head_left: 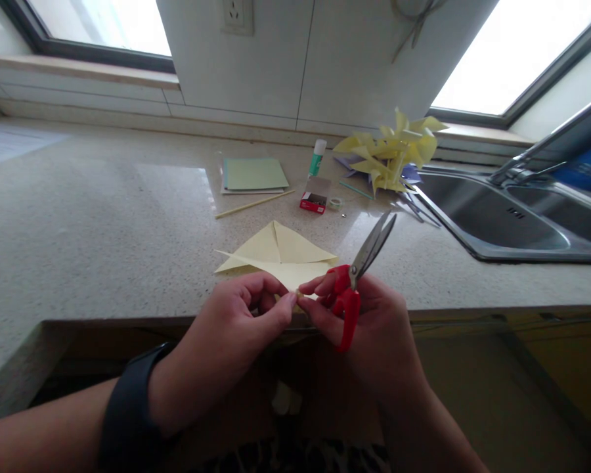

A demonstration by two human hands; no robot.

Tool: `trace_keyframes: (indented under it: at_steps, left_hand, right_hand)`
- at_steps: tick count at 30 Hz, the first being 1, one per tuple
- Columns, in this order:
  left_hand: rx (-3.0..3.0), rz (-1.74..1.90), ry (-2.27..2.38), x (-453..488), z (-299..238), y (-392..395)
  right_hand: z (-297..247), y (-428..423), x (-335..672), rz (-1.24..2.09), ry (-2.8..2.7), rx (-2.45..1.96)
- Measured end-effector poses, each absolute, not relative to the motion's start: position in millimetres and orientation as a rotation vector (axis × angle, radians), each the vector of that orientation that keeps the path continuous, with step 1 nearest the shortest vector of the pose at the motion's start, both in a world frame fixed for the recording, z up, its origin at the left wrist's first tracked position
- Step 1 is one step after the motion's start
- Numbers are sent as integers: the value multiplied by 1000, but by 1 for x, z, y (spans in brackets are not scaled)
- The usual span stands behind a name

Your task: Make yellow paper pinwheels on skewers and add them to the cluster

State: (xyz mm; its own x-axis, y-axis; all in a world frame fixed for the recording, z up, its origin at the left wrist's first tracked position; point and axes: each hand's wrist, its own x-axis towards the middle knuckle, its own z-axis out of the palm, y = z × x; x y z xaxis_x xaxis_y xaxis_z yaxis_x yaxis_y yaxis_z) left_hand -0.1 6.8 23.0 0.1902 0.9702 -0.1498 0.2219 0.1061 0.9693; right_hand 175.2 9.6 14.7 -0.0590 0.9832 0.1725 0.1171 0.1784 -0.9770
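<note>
The left hand (236, 322) is closed in a pinch, thumb and forefinger gripping the near edge of the pale yellow folded paper sheet (280, 253). The right hand (379, 335) meets it fingertip to fingertip at the same edge and also carries the red-handled steel scissors (357, 276): the handles are hooked over its fingers, and the blades are closed, pointing up and away to the right. The sheet lies flat on the speckled stone worktop (103, 217) directly beyond both hands, its near edge at the worktop's front lip. A black wristband (128, 407) sits on the left wrist. Further beyond the hands, well apart from the sheet, lie a thin wooden stick (253, 205), a stack of green and white paper sheets (253, 174), a small red open box (314, 197), a small tape roll (333, 203) just beside the box, and an upright green-and-white glue stick (318, 157). Beyond and right of the right hand rests a pile of folded yellow paper shapes (394, 151), next to the stainless steel sink (497, 217). Nothing lies between the hands and the sheet.
</note>
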Motion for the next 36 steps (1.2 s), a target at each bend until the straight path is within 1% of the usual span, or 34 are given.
trace_keyframes:
  at_steps: [7, 17, 28, 36]
  left_hand:
    - [1352, 827, 1248, -2, 20, 8]
    - [1434, 811, 1250, -4, 19, 8]
    - [1448, 842, 1260, 0, 18, 8]
    - [1483, 862, 1253, 0, 19, 7]
  right_hand:
    - [16, 10, 175, 1036, -1475, -1126]
    - [15, 9, 176, 876, -1606, -1199]
    - [18, 11, 175, 994, -1453, -1197]
    - [17, 8, 181, 912, -1534, -1218]
